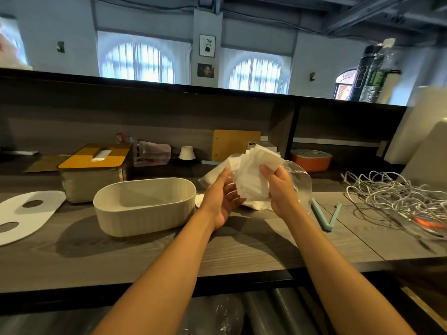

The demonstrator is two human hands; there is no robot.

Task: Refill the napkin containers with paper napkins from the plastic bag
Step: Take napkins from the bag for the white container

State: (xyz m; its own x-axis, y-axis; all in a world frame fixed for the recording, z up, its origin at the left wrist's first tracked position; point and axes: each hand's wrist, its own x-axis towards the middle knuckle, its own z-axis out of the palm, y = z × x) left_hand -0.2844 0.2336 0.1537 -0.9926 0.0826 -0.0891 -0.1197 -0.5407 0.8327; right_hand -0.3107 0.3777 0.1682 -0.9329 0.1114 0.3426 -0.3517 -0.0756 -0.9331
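A stack of white paper napkins [251,175] is held above the counter between both hands. My right hand [280,189] grips the stack's right side, thumb on top. My left hand [221,199] cups the stack from the left and below, with its fingers under the paper. The clear plastic bag [300,182] hangs around and behind my right hand. An oval cream napkin container [145,206] stands with nothing in it just left of my left hand. Its white lid [26,213] with two oval holes lies flat at the far left. A second container with a yellow slotted lid [95,158] stands behind.
A light blue bag clip [326,217] lies open right of the bag. A tangle of white cables [391,197] covers the counter's right side. An orange box [310,159], a wooden board [234,145] and small items line the back shelf. Bottles [377,73] stand on the top ledge.
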